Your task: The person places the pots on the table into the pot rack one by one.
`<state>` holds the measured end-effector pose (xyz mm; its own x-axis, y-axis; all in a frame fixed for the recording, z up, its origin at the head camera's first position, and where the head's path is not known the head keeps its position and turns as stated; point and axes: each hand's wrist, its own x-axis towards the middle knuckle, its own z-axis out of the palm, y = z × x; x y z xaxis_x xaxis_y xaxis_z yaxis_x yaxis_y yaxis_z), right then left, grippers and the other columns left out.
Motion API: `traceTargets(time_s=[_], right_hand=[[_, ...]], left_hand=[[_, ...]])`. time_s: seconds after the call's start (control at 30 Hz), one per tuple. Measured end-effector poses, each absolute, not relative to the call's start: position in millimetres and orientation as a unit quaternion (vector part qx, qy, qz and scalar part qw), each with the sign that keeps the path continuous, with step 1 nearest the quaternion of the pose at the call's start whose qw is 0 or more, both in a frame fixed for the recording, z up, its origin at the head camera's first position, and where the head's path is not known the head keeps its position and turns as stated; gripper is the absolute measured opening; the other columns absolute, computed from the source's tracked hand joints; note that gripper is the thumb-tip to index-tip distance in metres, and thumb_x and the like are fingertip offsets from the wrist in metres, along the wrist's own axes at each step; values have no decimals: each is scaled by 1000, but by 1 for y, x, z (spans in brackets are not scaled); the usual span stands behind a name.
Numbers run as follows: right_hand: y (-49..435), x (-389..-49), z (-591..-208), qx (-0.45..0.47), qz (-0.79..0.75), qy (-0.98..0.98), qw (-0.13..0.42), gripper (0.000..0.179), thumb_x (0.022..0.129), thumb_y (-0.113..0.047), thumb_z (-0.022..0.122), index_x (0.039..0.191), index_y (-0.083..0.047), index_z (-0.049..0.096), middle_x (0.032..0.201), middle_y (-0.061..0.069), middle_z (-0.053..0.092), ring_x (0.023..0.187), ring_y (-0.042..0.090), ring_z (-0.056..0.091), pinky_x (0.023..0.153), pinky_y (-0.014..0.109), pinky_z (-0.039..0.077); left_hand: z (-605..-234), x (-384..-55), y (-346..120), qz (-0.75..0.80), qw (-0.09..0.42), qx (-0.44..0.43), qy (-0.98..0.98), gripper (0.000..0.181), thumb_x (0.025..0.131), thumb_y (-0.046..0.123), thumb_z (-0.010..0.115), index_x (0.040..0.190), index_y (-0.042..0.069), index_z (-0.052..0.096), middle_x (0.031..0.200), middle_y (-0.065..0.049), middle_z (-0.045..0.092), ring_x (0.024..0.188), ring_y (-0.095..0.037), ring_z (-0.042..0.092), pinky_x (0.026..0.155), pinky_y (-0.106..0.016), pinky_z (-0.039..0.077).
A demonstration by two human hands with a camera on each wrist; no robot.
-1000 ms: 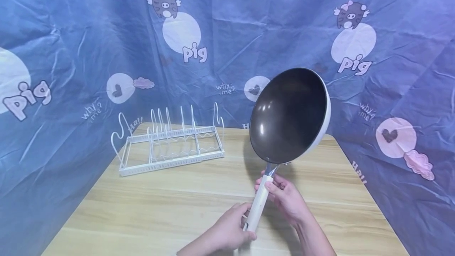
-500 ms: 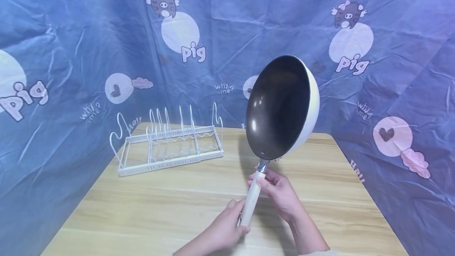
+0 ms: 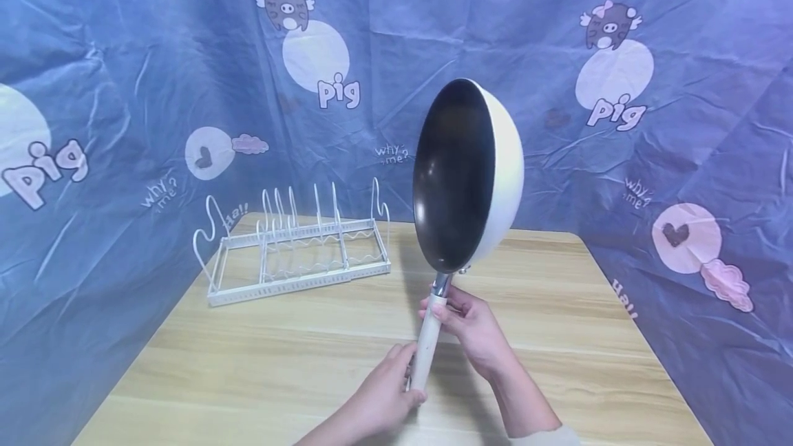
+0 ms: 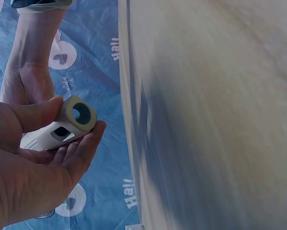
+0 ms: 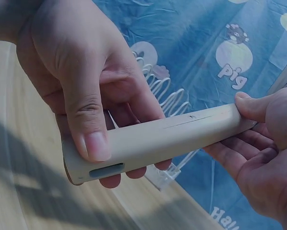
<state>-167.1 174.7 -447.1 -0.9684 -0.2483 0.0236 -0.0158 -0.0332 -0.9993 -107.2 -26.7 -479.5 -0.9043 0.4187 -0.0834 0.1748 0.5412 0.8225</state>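
Note:
In the head view a deep wok (image 3: 455, 177), black inside and white outside, is held up over the table. Its black inside faces left and toward me, and its long off-white handle (image 3: 427, 353) slants down to my hands. My left hand (image 3: 387, 387) grips the lower end, where the left wrist view shows a round hole and a side slot between thumb and fingers. Higher up, just below the metal neck, my right hand (image 3: 473, 329) pinches the handle with the thumb in front and fingers behind. The right wrist view shows both hands on the handle (image 5: 167, 136).
A white wire rack (image 3: 303, 283) with several upright loops stands at the back left of the wooden table (image 3: 279, 377). Blue cloth (image 3: 396, 19) printed with pigs hangs behind and along both sides. The wok's shadow falls across the tabletop.
The wok has moved left and a little up, and has turned so more of its white outside shows. Both hands have shifted slightly left with it, keeping their hold. The rack has not moved.

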Motion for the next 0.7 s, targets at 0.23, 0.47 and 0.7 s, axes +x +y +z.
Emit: traceTargets(time_s=[0.23,0.47,0.7], right_hand=[[162,-169,-442,-102,-705,697,83,55,104,-9,68,153,10,50,129,27,73,111,23,80,103,33,64],[153,-173,-435,-104,-686,716,82,50,104,-11,69,149,7,57,125,26,76,108,23,80,100,31,64],[141,-177,-426,-122,-666,730,87,46,104,-10,68,145,8,60,119,21,79,110,31,79,97,30,65]], left_hand=[[-480,-107,-36,460,135,168,862,82,91,13,83,161,1,43,131,-8,63,118,-33,68,100,-54,64],[-480,-108,-42,481,134,164,851,85,90,11,84,162,0,41,138,-10,62,122,-34,69,99,-42,66],[-480,-107,-51,509,144,158,834,86,90,10,84,162,-3,39,138,-15,62,116,-32,71,93,-38,68]])
